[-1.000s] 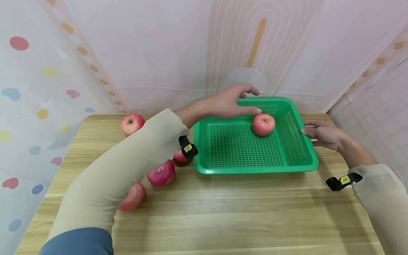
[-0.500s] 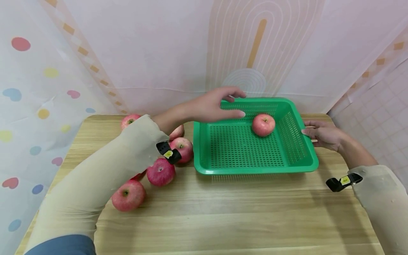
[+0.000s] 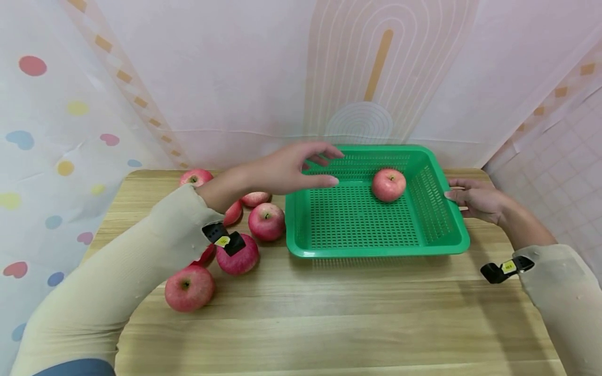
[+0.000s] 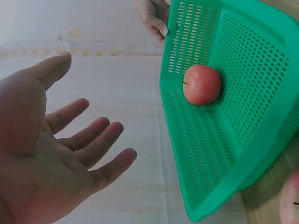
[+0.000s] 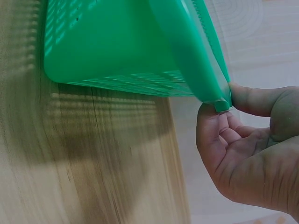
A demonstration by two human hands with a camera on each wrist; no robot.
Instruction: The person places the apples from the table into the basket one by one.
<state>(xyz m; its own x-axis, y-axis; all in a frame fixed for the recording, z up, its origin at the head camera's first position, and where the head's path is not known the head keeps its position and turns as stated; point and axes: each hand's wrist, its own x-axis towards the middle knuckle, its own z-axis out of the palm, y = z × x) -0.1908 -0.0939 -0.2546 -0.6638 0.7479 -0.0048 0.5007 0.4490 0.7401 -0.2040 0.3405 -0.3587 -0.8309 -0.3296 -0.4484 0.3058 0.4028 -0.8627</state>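
Observation:
A green plastic basket (image 3: 362, 253) stands on the table, one red apple (image 3: 389, 185) lying inside it toward the right. My right hand (image 3: 478, 199) pinches the basket's right rim; in the right wrist view the thumb (image 5: 254, 99) is over the rim and the fingers curl beneath. My left hand (image 3: 293, 168) hovers above the basket's left back corner, its fingers spread and holding nothing. The left wrist view shows its empty palm (image 4: 42, 177) beside the basket. Several more apples lie left of the basket, among them one apple (image 3: 266, 221) close to its left wall and a front apple (image 3: 189, 288).
The wooden table (image 3: 338, 318) reaches back to a patterned wall cloth (image 3: 235, 68). A dark red apple (image 3: 238, 255) and a back apple (image 3: 195, 177) lie partly behind my left arm. Wrist cameras sit on both sleeves.
My left hand has moved left and slightly down, away from the apple in the basket, uncovering more apples on the table. The right hand and the basket stay in place.

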